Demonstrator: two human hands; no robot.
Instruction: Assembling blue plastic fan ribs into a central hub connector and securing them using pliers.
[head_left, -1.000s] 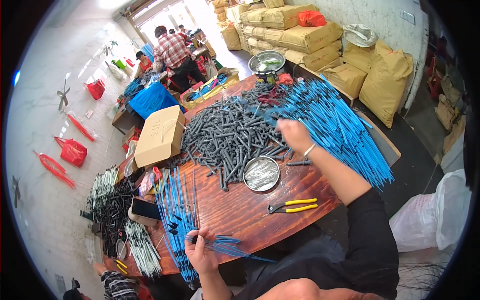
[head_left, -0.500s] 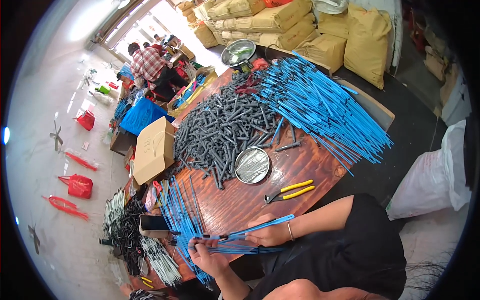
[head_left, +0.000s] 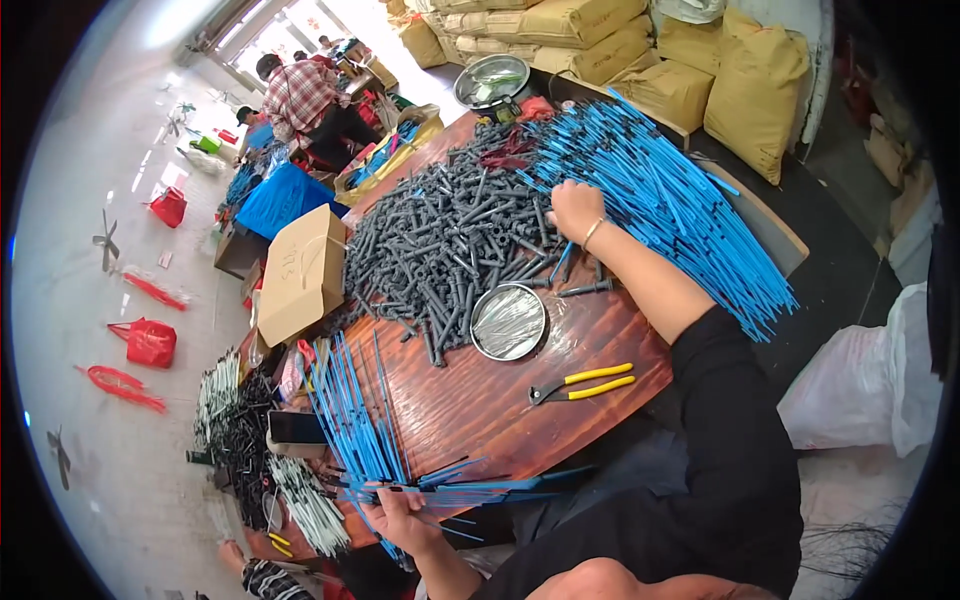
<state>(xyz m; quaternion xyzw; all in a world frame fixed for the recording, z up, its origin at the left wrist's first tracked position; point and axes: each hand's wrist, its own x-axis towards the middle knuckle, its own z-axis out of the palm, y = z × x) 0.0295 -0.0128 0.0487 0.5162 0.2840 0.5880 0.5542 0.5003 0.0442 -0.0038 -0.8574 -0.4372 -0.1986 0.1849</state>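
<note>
My left hand (head_left: 398, 522) is closed around a loose bunch of thin blue rods (head_left: 475, 490) with black pieces on them, held level above the table's near edge. Stretched out across the table, my right hand (head_left: 577, 212) has its fingers curled where a heap of dark grey plastic tubes (head_left: 450, 235) meets a large pile of blue rods (head_left: 660, 210) with black ends. What its fingertips hold, if anything, is hidden. More blue rods (head_left: 355, 400) lie on the table beyond my left hand.
On the wooden table (head_left: 440, 400) are a round tin of thin metal pins (head_left: 508, 322), yellow-handled cutters (head_left: 585, 384), a cardboard box (head_left: 303, 275) and a phone (head_left: 297, 427). Pale rods (head_left: 310, 505) lie left. A co-worker's hand (head_left: 232, 556) shows lower left; another person (head_left: 300, 100) stands farther back.
My right hand has left the blue rods at my left hand and reached far forward to the piles. My left hand keeps its bunch. A co-worker's striped sleeve and hand have appeared lower left.
</note>
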